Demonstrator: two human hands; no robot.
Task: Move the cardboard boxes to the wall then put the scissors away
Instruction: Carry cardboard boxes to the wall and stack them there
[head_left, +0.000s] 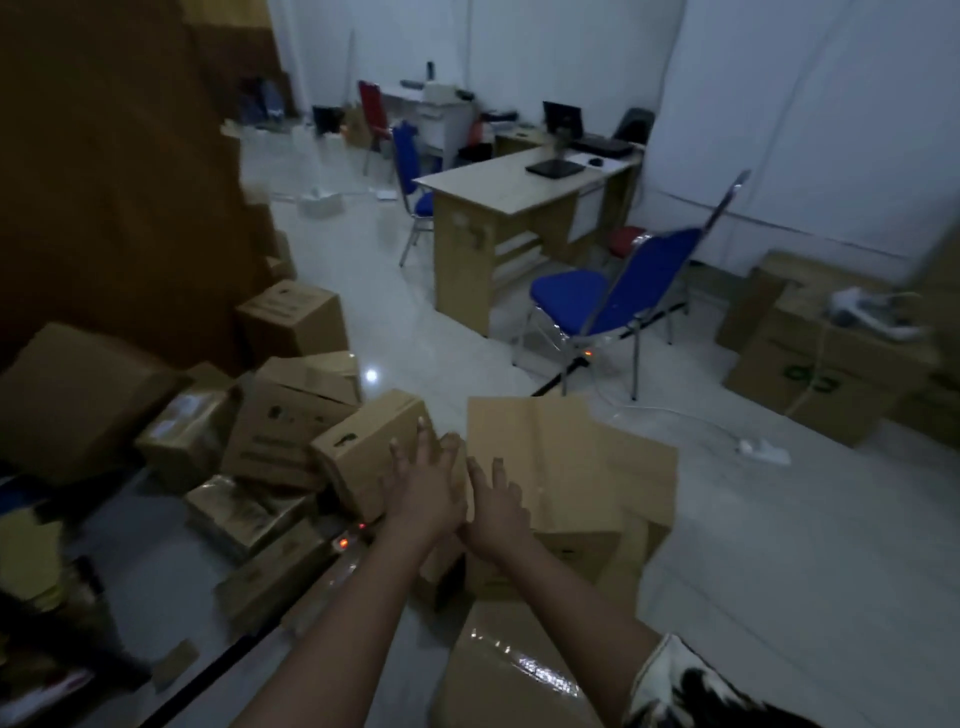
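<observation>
At 6 o'clock, nearest the camera, a tape-sealed cardboard box (511, 675) is seen on the white floor (779, 571), with a patterned sleeve (675, 686) at 5 o'clock. Just beyond, both forearms are stretched forward and brought together at the wrists. The left hand (423, 493) is held flat, fingers straight and spread, over the right edge of a small box with a handle cut-out (358, 462); nothing is gripped. The right hand (498, 512) is likewise kept flat, fingers apart, on the left side of a large open-flapped box (571, 457) just beside the small one. Firm contact cannot be told through the blur. At 9 o'clock a jumbled pile of cardboard boxes (280, 415) is heaped against a tall brown surface (104, 182). At 3 o'clock more stacked boxes (779, 374) are set near the white wall (805, 130), with a white power strip (763, 449) laid before them. Toward 1 o'clock a blue chair (569, 291) is placed beside a wooden desk (519, 176), on which a monitor (561, 117) is stood. At 12 o'clock a red chair (371, 104) is seen farthest away.
</observation>
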